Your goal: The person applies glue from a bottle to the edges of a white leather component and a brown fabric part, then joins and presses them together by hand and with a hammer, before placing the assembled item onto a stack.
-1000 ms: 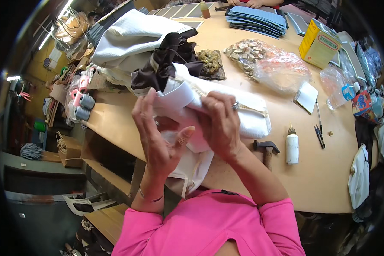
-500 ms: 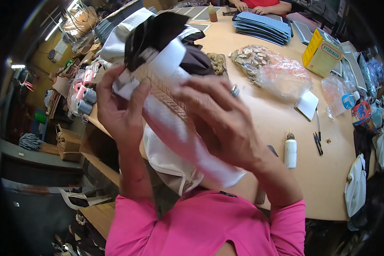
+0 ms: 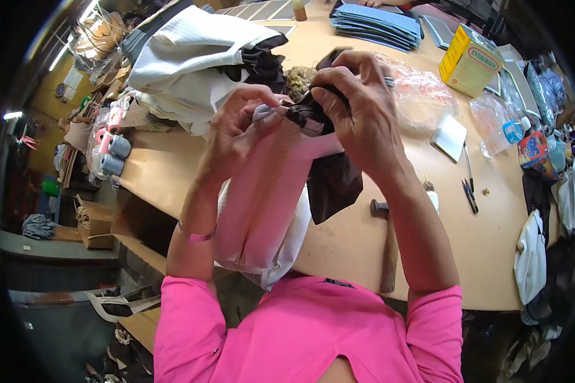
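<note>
Above the near edge of the table hangs a white fabric piece with a beige seam-like strip down its middle, looking pinkish. Dark cloth, like a lining, drops from its upper right. With bent fingers my left hand pinches the top edge of the white fabric. Close beside it, my right hand grips the dark cloth between thumb and fingers. Its fingertips are partly hidden by folds. Beyond my hands, more white textured fabric with dark lining lies heaped on the table.
A hammer and a white bottle are right of my forearm. Small scissors, a notepad, a plastic bottle and a yellow tin lie farther right. Thread spools stand left; a blue-grey stack sits at the back.
The white piece has swung more upright and its seam strip faces me. My right hand moved up and away to the dark cloth. The hammer has come into sight.
</note>
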Demonstrator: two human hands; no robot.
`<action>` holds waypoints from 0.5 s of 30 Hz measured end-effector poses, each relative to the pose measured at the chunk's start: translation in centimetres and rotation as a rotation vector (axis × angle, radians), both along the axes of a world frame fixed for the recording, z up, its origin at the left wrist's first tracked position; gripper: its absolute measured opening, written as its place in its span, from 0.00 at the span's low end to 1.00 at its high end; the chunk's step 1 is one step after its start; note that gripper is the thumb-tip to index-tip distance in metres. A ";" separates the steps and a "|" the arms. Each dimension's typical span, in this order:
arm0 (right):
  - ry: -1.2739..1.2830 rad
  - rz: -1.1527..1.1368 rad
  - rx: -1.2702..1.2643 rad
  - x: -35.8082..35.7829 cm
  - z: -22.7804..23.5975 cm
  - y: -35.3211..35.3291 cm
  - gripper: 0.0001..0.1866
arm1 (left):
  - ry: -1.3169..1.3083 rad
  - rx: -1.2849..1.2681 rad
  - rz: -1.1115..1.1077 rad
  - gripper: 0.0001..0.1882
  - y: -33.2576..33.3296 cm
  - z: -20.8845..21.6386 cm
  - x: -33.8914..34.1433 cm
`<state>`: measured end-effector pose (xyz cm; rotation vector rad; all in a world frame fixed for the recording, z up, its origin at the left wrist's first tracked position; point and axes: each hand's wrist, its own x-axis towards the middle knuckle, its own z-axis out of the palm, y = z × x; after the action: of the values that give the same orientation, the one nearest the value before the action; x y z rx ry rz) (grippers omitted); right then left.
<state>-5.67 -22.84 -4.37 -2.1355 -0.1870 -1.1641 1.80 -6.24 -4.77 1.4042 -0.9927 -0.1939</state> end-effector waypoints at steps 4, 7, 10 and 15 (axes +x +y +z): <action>0.300 0.088 0.220 0.8 -3.9 -2.7 0.08 | -0.122 0.221 -0.030 0.06 -1.5 -2.2 1.3; 0.384 0.064 0.349 -0.5 -7.4 -3.9 0.09 | -0.269 0.402 -0.039 0.06 -2.9 -3.9 1.1; 0.403 0.030 0.550 -4.1 -10.0 -4.8 0.16 | -0.199 0.451 0.003 0.07 -3.0 -5.9 0.5; 0.754 -0.632 -0.184 -16.1 -15.0 -9.8 0.25 | -0.314 0.521 -0.059 0.14 -4.2 -6.7 0.1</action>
<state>-21.77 -32.61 -19.36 -2.7336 0.7914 -0.5666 1.86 -10.41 -11.52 1.9214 -1.3031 -0.2973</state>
